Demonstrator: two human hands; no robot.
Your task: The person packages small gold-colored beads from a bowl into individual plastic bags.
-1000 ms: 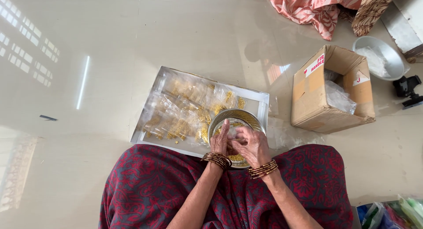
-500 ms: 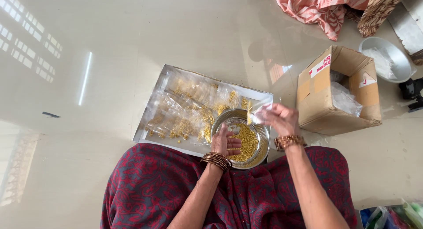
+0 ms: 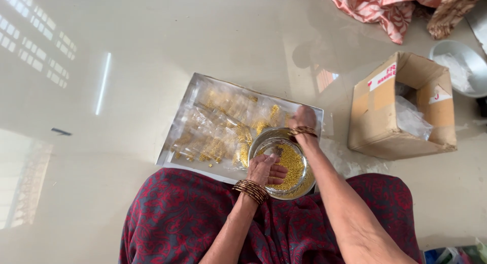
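— Bowl (image 3: 299, 185): a round steel one, part full of small yellow grains, at the near edge of the tray (image 3: 175, 151), just in front of the seated person's lap.

— And the hands?

— The left hand (image 3: 269, 170) lies inside the bowl, fingers loosely curled over the grains; I cannot tell whether it has closed on any. The right hand (image 3: 303, 117) reaches past the bowl's far rim and rests on the tray's right end, among the clear packets (image 3: 218, 127). It looks closed on something there, perhaps a packet, but the back of the hand hides it.

— What lies around?

— The packets, each holding yellow grains, cover the flat steel tray on a pale shiny floor. Well right of it stands an open cardboard box (image 3: 401, 111) with clear plastic inside. Beyond that, a pale basin (image 3: 459, 66), and crumpled pink cloth (image 3: 380, 7) at the far edge.
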